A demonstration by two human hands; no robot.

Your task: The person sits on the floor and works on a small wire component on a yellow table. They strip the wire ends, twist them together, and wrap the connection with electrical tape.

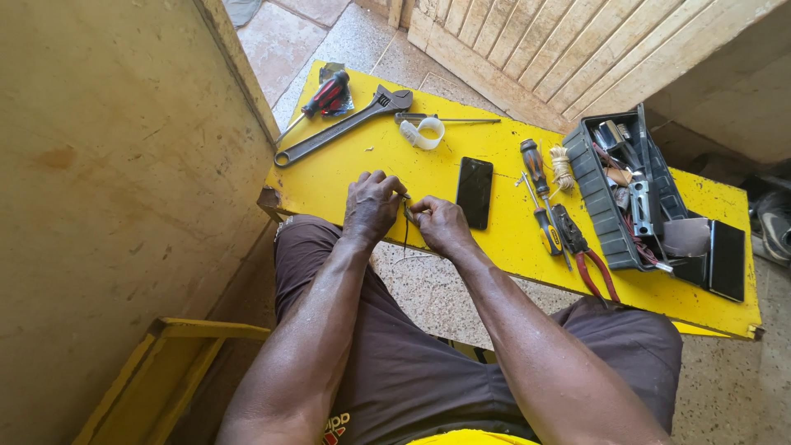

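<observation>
Wire (406, 227) (thin, dark) pinched by left hand (372, 206) and right hand (438, 222) over yellow board (362, 165)

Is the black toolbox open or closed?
Open. The black toolbox on the yellow bench has no lid over it, so the tools inside show.

A thin dark wire (405, 231) is pinched at its top end between both hands, right at the near edge of the yellow tabletop (354, 165). It hangs straight down past that edge, slender and slightly curved.
</observation>
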